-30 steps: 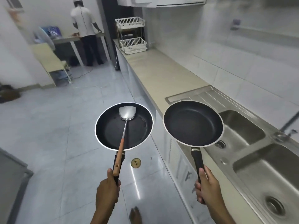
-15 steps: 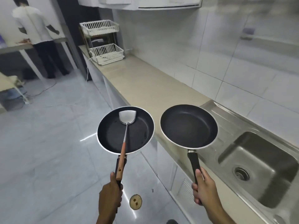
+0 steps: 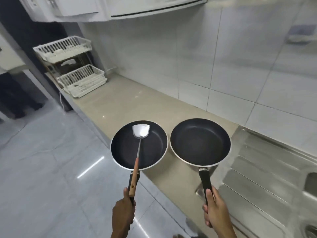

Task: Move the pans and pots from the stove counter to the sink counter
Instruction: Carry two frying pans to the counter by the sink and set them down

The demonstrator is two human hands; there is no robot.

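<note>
My left hand [image 3: 123, 214] grips the handle of a black frying pan [image 3: 151, 145] together with the wooden handle of a steel spatula [image 3: 140, 133], whose blade lies in the pan. That pan hangs over the beige counter's front edge. My right hand [image 3: 215, 212] grips the black handle of a second black frying pan [image 3: 200, 142]. This pan is held level above the beige sink counter [image 3: 130, 107], just left of the steel drainboard [image 3: 267, 169].
A white two-tier dish rack [image 3: 75, 69] stands at the counter's far end. The steel sink basin [image 3: 311, 184] shows at the right edge. A tiled wall runs behind the counter, with cabinets above. Glossy tiled floor lies to the left.
My view has turned right toward the counter. Both pans have come over the counter beside the drainboard. The person at the far table has left the view.
</note>
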